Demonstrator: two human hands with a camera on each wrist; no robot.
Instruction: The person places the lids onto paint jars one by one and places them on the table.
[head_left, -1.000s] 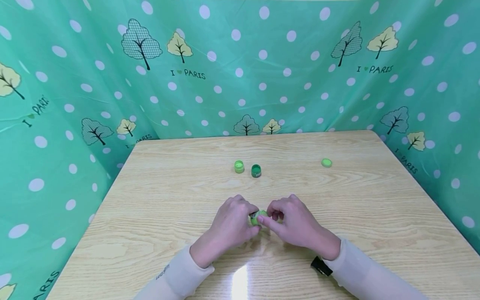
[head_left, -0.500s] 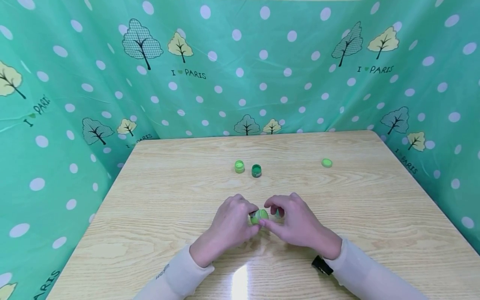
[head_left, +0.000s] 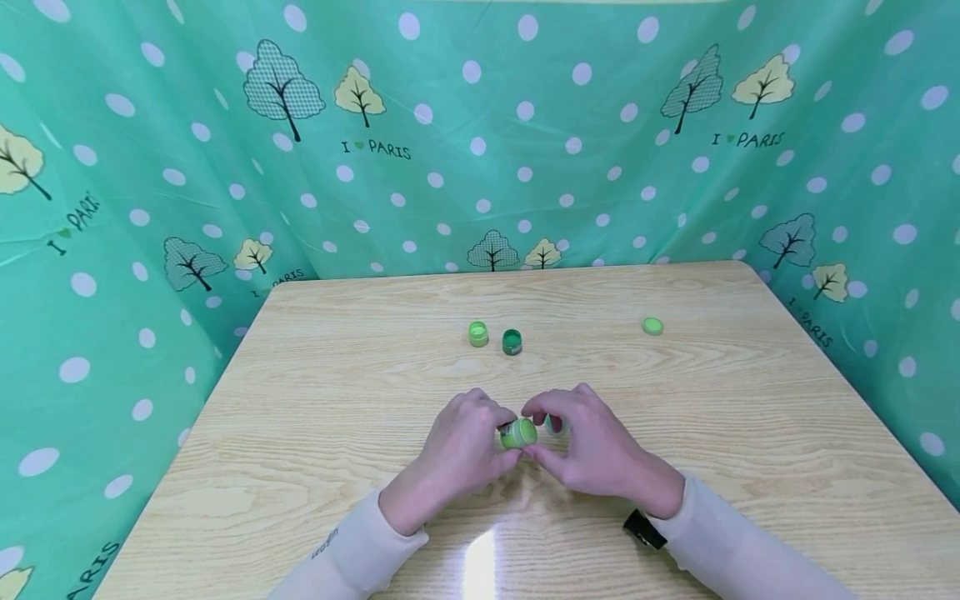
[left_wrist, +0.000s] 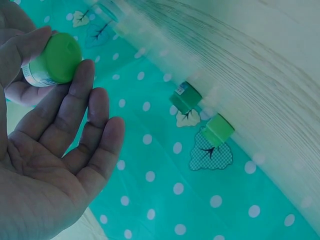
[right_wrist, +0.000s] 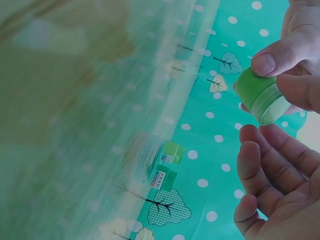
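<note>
My left hand (head_left: 465,446) pinches a small green paint jar (head_left: 517,433) between thumb and forefinger. In the head view, the jar is tilted on its side, its lidded end toward the right hand. My right hand (head_left: 596,442) is beside that end, thumb and fingertips spread around it. The right wrist view shows the fingers (right_wrist: 250,137) just below the jar's lid (right_wrist: 274,107); whether the right thumb touches it is hard to tell. Partly hidden behind the right fingers is a small teal round thing (head_left: 553,424).
Farther back on the wooden table (head_left: 360,358) stand an uncapped light green jar (head_left: 477,334) and an uncapped dark green jar (head_left: 512,342). A light green lid (head_left: 652,326) lies at the back right. A polka-dotted green cloth (head_left: 450,208) hangs behind the table.
My right thumb and fingers have drawn off the jar's end and spread, baring its face and the teal thing behind them. My left hand keeps its hold in place.
</note>
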